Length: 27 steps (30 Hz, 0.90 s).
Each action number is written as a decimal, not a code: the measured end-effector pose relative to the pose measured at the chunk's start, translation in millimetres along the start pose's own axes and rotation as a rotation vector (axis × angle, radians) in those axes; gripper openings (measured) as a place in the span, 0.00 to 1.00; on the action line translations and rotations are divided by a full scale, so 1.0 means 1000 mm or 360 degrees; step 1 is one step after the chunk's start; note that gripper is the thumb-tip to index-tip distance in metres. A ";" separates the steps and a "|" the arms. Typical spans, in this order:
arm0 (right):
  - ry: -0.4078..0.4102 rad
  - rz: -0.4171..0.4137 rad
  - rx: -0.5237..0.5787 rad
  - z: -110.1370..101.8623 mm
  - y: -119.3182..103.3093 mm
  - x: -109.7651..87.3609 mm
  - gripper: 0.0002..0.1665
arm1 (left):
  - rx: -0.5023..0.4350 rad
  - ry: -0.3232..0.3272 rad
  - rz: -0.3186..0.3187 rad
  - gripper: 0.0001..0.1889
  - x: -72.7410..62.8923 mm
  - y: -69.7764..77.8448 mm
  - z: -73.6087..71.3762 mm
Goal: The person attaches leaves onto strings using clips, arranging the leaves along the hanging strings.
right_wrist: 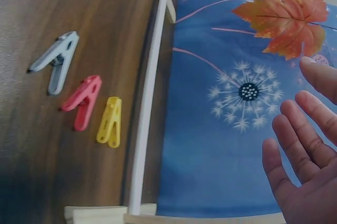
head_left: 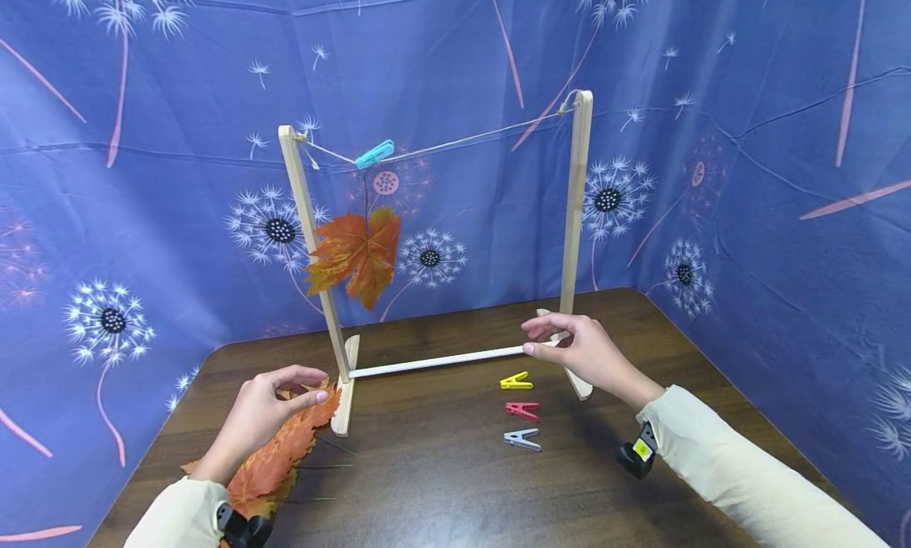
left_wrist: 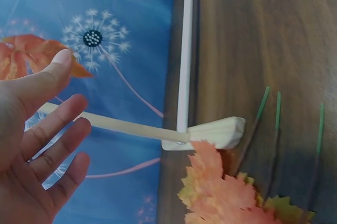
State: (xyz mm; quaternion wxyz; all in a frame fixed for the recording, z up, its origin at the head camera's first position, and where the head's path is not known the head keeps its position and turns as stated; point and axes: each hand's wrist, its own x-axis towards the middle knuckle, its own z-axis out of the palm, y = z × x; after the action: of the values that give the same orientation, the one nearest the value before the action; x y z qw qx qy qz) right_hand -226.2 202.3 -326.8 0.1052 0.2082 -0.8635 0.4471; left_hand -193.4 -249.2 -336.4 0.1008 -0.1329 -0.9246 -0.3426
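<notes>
Table (head_left: 427, 473): brown wood grain, rounded far corners
Light: soft sheen (head_left: 420, 508) on the table's near part
Fabric backdrop (head_left: 441, 50): blue, creased, behind the table and along its right side
Dandelion print (head_left: 608, 199): white heads, dark centres, pink stems (head_left: 850, 81)

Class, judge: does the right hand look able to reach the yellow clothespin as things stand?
Probably yes: the right hand holds nothing, and the yellow clothespin lies uncovered nearby on the table, apart from the red one.

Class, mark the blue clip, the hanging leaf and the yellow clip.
Blue clip (head_left: 375, 154), head view: its middle.
Hanging leaf (head_left: 360, 255), head view: its blade.
Yellow clip (right_wrist: 111, 114), right wrist view: its body.
</notes>
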 end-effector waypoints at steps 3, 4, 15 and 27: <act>0.0001 0.0017 0.0028 0.002 0.006 -0.005 0.18 | -0.0001 -0.0019 -0.0040 0.13 -0.005 -0.004 0.001; 0.0002 0.0024 0.0033 0.002 0.007 -0.006 0.18 | -0.0003 -0.0030 -0.0059 0.13 -0.007 -0.006 0.002; -0.0054 0.0066 0.0054 0.010 0.028 -0.022 0.19 | -0.0049 -0.0142 -0.0138 0.15 -0.022 -0.023 0.011; -0.0165 0.0084 0.0007 0.028 0.051 -0.042 0.17 | -0.0133 -0.0310 -0.0052 0.17 -0.037 -0.045 0.026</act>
State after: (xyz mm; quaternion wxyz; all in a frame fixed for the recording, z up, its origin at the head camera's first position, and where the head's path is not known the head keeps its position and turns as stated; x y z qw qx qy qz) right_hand -211.7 216.8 -395.3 0.0479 0.2084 -0.8720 0.4404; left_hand -175.1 -271.7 -393.4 -0.0008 -0.1546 -0.9169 -0.3678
